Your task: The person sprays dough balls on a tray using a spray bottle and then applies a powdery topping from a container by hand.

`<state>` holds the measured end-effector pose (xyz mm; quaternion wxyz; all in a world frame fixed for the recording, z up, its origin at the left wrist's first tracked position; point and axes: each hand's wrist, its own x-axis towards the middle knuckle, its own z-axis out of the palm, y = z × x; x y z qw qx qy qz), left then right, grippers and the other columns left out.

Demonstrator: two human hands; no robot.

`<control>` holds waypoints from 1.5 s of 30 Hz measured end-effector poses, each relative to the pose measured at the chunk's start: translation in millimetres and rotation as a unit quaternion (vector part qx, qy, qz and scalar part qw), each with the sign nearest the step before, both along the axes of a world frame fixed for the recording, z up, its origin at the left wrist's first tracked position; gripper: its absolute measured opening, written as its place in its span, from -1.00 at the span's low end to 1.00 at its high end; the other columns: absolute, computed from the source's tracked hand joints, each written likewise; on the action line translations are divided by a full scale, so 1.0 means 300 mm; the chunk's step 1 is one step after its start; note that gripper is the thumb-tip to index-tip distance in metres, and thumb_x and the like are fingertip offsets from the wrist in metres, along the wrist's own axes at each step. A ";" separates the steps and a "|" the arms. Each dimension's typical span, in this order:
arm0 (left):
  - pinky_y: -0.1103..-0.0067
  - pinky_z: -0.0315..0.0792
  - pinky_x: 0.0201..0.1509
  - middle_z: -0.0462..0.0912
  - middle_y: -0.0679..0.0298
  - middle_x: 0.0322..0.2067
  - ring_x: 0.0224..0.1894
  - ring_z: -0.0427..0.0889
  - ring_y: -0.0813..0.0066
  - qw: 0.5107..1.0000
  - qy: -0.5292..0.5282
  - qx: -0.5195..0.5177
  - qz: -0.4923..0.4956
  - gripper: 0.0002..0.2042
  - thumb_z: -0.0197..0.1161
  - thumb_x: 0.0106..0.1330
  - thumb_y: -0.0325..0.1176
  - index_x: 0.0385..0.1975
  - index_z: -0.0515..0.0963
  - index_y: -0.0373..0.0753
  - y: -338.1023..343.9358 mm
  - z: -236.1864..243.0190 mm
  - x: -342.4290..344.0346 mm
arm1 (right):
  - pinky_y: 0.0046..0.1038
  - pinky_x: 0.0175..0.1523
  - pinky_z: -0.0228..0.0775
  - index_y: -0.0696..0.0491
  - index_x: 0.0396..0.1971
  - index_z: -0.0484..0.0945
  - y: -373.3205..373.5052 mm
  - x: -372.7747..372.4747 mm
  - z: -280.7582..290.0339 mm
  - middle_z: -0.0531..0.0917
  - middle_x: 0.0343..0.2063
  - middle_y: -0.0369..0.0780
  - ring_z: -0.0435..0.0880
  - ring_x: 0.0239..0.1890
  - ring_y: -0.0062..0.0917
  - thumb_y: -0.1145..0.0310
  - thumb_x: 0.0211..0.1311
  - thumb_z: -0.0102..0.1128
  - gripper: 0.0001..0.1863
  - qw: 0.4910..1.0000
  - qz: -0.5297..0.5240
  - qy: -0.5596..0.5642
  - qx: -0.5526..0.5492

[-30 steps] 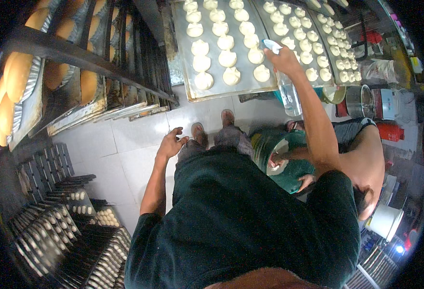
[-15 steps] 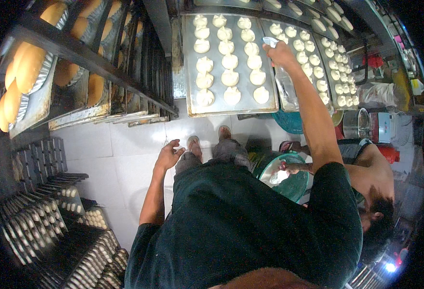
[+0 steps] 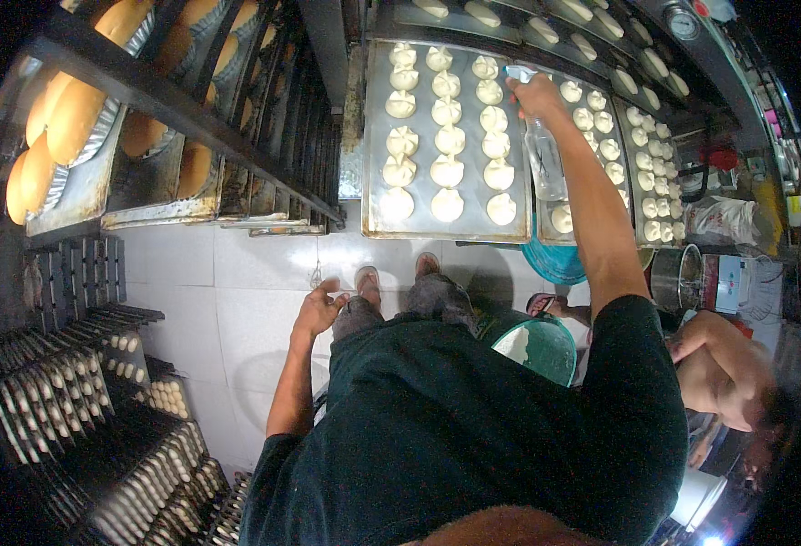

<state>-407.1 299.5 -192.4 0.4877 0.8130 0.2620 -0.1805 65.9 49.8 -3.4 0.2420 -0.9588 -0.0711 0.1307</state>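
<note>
My right hand (image 3: 539, 96) is wrapped round the neck of a clear spray bottle (image 3: 546, 166) with a white and blue head. The bottle hangs over the border between two metal trays of pleated white dough buns. On the nearer left tray (image 3: 424, 196), the buns (image 3: 448, 171) stand in three columns; the middle tray (image 3: 603, 226) lies partly behind my right forearm. Low on the left, away from the trays, my left hand (image 3: 319, 311) hangs above the floor with its fingers loosely apart and nothing in it.
At the left, a dark metal rack (image 3: 209, 118) carries trays of browned loaves (image 3: 75, 127). More dough pieces fill racked trays (image 3: 55, 396) lower left. A third bun tray (image 3: 655, 182) sits at the right. Below are a teal tub (image 3: 555, 262) and green basin (image 3: 560, 346). A co-worker (image 3: 724, 373) bends at the right.
The trays appear slightly lower and farther right in view. My right hand still grips the bottle, which now shows more plainly. The co-worker's hand has left the green basin, and the co-worker has shifted right.
</note>
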 end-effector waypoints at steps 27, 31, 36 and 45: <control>0.47 0.49 -0.04 0.57 -0.06 -0.08 -0.14 0.63 0.27 0.995 -0.020 -0.001 -0.097 -0.51 0.22 0.26 -0.17 0.09 0.38 -0.37 0.022 -0.031 0.121 | -0.33 -0.28 0.47 0.29 -0.28 0.51 -0.467 -0.014 -0.001 0.62 -0.62 -0.12 0.63 -0.59 -0.38 0.04 0.14 0.16 -0.49 0.995 -0.092 -0.023 -0.032; 0.42 0.47 -0.04 0.55 -0.05 -0.03 -0.16 0.63 0.17 0.994 -0.014 -0.010 -0.112 -0.50 0.22 0.23 -0.19 0.11 0.37 -0.34 0.038 -0.046 0.113 | -0.37 -0.37 0.45 0.21 -0.14 0.50 -0.481 -0.103 -0.001 0.62 -0.60 -0.16 0.61 -0.62 -0.45 0.08 0.16 0.15 -0.53 0.996 -0.084 -0.034 0.025; 0.44 0.48 -0.06 0.57 -0.03 -0.05 -0.19 0.64 0.19 0.988 -0.020 0.002 -0.151 -0.50 0.22 0.24 -0.19 0.11 0.37 -0.34 0.061 -0.028 0.127 | -0.43 -0.53 0.38 0.15 0.00 0.44 -0.479 -0.223 0.011 0.59 -0.60 -0.21 0.54 -0.71 -0.51 0.16 0.19 0.14 -0.53 0.996 -0.087 -0.033 -0.007; 0.44 0.49 -0.08 0.58 -0.01 -0.07 -0.21 0.64 0.24 0.983 -0.016 -0.001 -0.182 -0.50 0.21 0.25 -0.17 0.10 0.38 -0.35 0.120 -0.041 0.115 | -0.41 -0.45 0.47 0.09 0.00 0.45 -0.550 -0.415 -0.023 0.63 -0.54 -0.11 0.61 -0.66 -0.45 0.17 0.17 0.15 -0.56 0.991 -0.127 0.003 0.049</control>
